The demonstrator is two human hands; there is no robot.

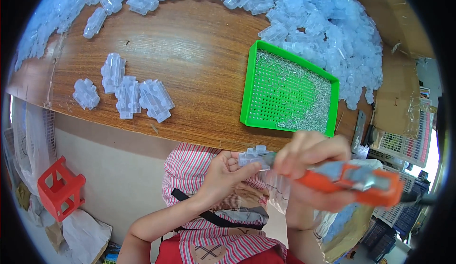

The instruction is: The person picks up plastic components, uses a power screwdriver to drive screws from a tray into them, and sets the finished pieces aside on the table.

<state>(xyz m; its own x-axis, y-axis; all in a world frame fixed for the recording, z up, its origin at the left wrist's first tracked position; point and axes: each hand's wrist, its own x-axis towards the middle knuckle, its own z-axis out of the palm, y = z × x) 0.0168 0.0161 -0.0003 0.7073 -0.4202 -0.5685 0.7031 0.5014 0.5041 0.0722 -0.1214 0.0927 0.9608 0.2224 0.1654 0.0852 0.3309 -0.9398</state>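
Just off the table's front edge, my left hand (pixel 228 171) is closed on a clear plastic part (pixel 254 157), pinched between thumb and fingers. My right hand (pixel 313 155) is wrapped around an orange corded hand tool (pixel 375 185), which looks like an electric screwdriver. Motion blurs this hand and the tool. The tool's front end points left and meets or nearly meets the plastic part; contact is hard to make out. Behind my right hand, a green perforated tray (pixel 246 98) holds many small silver metal pieces (pixel 304 119), like screws or pins.
Several clear plastic parts (pixel 128 98) lie at the table's left. A large heap of them (pixel 313 22) covers the back and right. A red stool (pixel 61 188) stands on the floor at left. Dark-handled tools (pixel 369 133) lie at the right edge beside cardboard (pixel 399 98).
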